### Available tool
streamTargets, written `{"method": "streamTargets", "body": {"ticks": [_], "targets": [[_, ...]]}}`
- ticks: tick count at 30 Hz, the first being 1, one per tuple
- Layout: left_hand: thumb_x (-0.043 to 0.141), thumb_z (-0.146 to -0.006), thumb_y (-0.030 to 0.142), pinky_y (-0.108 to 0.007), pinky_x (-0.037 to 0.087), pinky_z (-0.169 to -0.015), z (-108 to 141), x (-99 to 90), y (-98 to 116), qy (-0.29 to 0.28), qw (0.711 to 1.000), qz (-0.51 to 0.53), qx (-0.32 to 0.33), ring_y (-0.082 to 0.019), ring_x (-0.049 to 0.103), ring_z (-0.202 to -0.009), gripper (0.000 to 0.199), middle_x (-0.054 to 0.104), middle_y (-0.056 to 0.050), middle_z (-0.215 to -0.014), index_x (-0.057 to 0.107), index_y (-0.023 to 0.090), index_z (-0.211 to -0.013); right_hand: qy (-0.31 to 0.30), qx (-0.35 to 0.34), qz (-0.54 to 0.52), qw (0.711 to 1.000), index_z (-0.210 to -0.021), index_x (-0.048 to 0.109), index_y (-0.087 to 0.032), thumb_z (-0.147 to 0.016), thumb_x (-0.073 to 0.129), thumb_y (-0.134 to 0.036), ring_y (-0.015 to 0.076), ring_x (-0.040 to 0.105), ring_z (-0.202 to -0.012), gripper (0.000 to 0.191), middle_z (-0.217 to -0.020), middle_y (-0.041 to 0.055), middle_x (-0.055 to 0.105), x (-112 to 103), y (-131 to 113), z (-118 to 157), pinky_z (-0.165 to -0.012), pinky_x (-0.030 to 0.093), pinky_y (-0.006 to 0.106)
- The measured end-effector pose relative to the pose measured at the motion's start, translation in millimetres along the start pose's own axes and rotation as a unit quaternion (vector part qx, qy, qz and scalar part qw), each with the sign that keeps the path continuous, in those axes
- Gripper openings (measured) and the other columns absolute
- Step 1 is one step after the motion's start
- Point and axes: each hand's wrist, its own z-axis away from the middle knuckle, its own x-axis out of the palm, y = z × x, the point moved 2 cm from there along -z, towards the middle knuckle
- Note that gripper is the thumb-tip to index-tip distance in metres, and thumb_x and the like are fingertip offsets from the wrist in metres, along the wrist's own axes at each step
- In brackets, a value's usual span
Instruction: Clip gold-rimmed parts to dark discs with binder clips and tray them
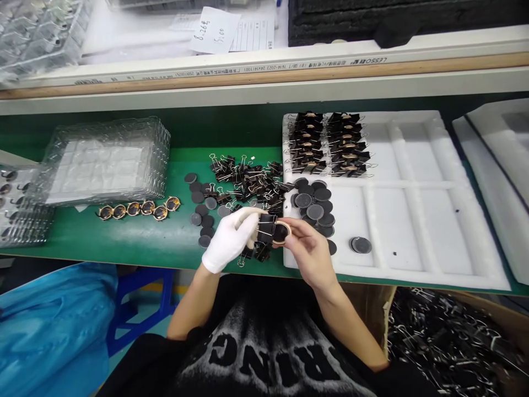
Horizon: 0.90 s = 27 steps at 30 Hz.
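My left hand (232, 238), in a white glove, grips a black binder clip (266, 227) over the table's front edge. Bare and close beside it, my right hand (309, 251) pinches a round gold-rimmed piece with a dark face (281, 232). Clip and round piece touch; whether the clip's jaws are around its rim I cannot tell. Behind my hands lies a heap of loose binder clips (252, 179). Black discs lie on both sides, some at the left (201, 209) and a pile at the right (316, 204).
At the right, a white foam tray (421, 220) holds two rows of clipped pieces (306, 143) and a lone disc (361, 245). Clear plastic trays (103, 160) are stacked at the left, behind several gold-rimmed pieces (140, 208). A shelf edge (264, 71) spans the back. Below right, a box holds many clips (450, 342).
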Motion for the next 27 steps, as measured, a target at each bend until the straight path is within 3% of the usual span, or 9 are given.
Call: {"method": "streamTargets", "body": {"ticks": [4, 10, 12, 14, 15, 17, 21, 24, 27], "targets": [[0.053, -0.099, 0.055, -0.025, 0.047, -0.056, 7, 3.7, -9, -0.023, 1.000, -0.006, -0.019, -0.013, 0.059, -0.051, 0.042, 0.063, 0.002, -0.059, 0.066, 0.016, -0.111, 0.051, 0.007, 0.022, 0.998, -0.114, 0.073, -0.025, -0.081, 0.083, -0.029, 0.0196, 0.077, -0.092, 0.034, -0.106, 0.0060, 0.080, 3, 5, 6, -0.085, 0.065, 0.034], [0.050, -0.102, 0.049, -0.029, 0.052, -0.068, 29, 16.9, -11, -0.114, 0.993, -0.010, -0.035, -0.016, 0.068, -0.070, 0.034, 0.071, -0.002, -0.075, 0.057, 0.018, -0.113, 0.158, 0.011, -0.098, 0.983, -0.103, 0.076, -0.025, -0.080, 0.084, -0.036, 0.0172, 0.074, -0.093, 0.027, -0.102, 0.0040, 0.079, 10, 19, 15, -0.086, 0.061, 0.031], [0.046, -0.104, 0.047, -0.030, 0.054, -0.072, 28, 16.7, -6, -0.145, 0.988, -0.057, -0.009, -0.016, 0.069, -0.075, 0.034, 0.074, -0.004, -0.086, 0.057, 0.019, -0.120, 0.182, 0.040, -0.151, 0.971, -0.095, 0.077, -0.025, -0.080, 0.084, -0.039, 0.0152, 0.072, -0.087, 0.022, -0.096, 0.0014, 0.077, 10, 19, 17, -0.080, 0.060, 0.028], [0.044, -0.105, 0.044, -0.032, 0.054, -0.079, 16, 12.1, 4, -0.099, 0.980, -0.162, 0.053, -0.017, 0.070, -0.082, 0.034, 0.075, -0.006, -0.100, 0.060, 0.020, -0.123, 0.202, 0.065, -0.190, 0.959, -0.092, 0.077, -0.026, -0.078, 0.085, -0.040, 0.0144, 0.071, -0.087, 0.021, -0.094, -0.0004, 0.076, 7, 15, 17, -0.077, 0.059, 0.026], [0.044, -0.105, 0.043, -0.034, 0.053, -0.083, 7, 9.8, 11, -0.052, 0.966, -0.237, 0.093, -0.018, 0.070, -0.087, 0.034, 0.075, -0.006, -0.104, 0.062, 0.021, -0.123, 0.206, 0.075, -0.201, 0.955, -0.091, 0.077, -0.026, -0.077, 0.086, -0.040, 0.0143, 0.071, -0.087, 0.022, -0.092, -0.0011, 0.075, 5, 12, 17, -0.076, 0.059, 0.026], [0.045, -0.105, 0.042, -0.040, 0.048, -0.091, -18, 10.0, 25, 0.032, 0.898, -0.404, 0.173, -0.022, 0.068, -0.097, 0.034, 0.075, -0.008, -0.108, 0.066, 0.021, -0.120, 0.206, 0.091, -0.208, 0.952, -0.088, 0.077, -0.026, -0.073, 0.088, -0.040, 0.0136, 0.070, -0.084, 0.024, -0.087, -0.0022, 0.074, 0, 7, 17, -0.075, 0.058, 0.025], [0.049, -0.103, 0.044, -0.050, 0.039, -0.092, -70, 33.4, 41, 0.014, 0.744, -0.614, 0.265, -0.033, 0.062, -0.110, 0.037, 0.071, -0.014, -0.115, 0.066, 0.020, -0.125, 0.192, 0.114, -0.217, 0.950, -0.080, 0.077, -0.024, -0.066, 0.093, -0.039, 0.0112, 0.066, -0.077, 0.027, -0.082, -0.0027, 0.071, -6, 1, 15, -0.070, 0.056, 0.021], [0.052, -0.101, 0.045, -0.052, 0.037, -0.089, -95, 52.9, 41, -0.040, 0.700, -0.667, 0.253, -0.035, 0.061, -0.106, 0.037, 0.071, -0.016, -0.109, 0.069, 0.015, -0.116, 0.191, 0.117, -0.228, 0.948, -0.078, 0.077, -0.025, -0.062, 0.095, -0.037, 0.0116, 0.066, -0.078, 0.027, -0.082, -0.0028, 0.073, -8, -3, 15, -0.073, 0.057, 0.023], [0.050, -0.102, 0.035, -0.052, 0.038, -0.088, -107, 60.7, 35, -0.035, 0.695, -0.679, 0.232, -0.036, 0.062, -0.102, 0.030, 0.072, -0.016, -0.101, 0.072, 0.014, -0.102, 0.198, 0.120, -0.252, 0.940, -0.079, 0.078, -0.026, -0.062, 0.095, -0.037, 0.0134, 0.067, -0.079, 0.027, -0.087, -0.0025, 0.075, -12, -8, 16, -0.075, 0.060, 0.028]]}}
